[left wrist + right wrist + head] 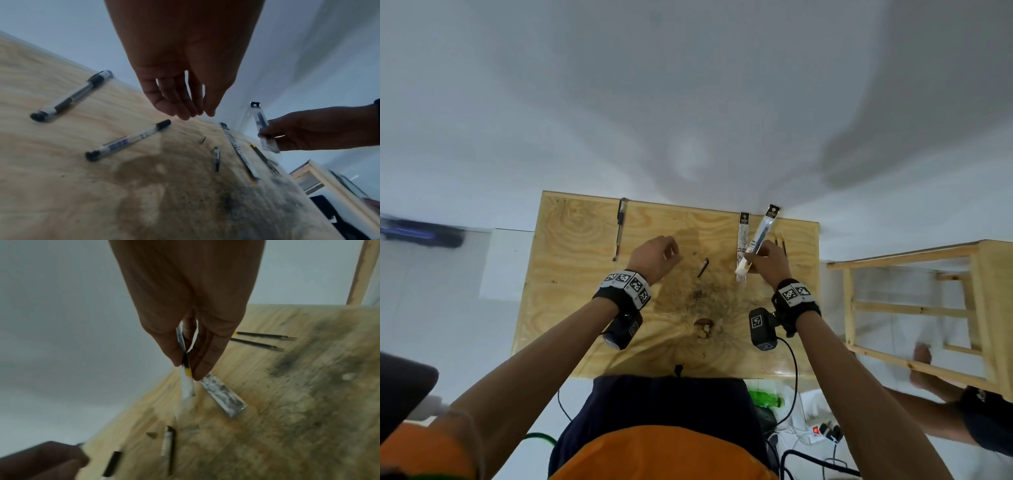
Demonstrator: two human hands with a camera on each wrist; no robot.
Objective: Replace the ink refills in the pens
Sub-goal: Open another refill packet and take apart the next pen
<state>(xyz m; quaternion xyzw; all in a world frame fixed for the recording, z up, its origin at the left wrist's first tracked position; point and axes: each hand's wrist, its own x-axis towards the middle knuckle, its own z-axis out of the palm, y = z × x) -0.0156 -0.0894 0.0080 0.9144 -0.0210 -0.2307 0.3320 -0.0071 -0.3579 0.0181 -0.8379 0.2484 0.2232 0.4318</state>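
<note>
One refill packet [756, 240] pinched in right hand [768, 262], right of centre in head view, raised off table [571, 260]. Judged light, thin, slippery film; best pinched near lower end. Clear sleeve, dark refill, yellow tip. Left hand [655, 255] relaxed, holds nothing. Second packet [742, 236] flat just beside.

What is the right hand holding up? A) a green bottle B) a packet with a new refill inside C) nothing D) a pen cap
B: the right hand pinches a clear refill packet lifted off the wooden table, its dark refill with a yellow end showing through in the right wrist view; the left hand hovers with nothing in its grip.
</note>
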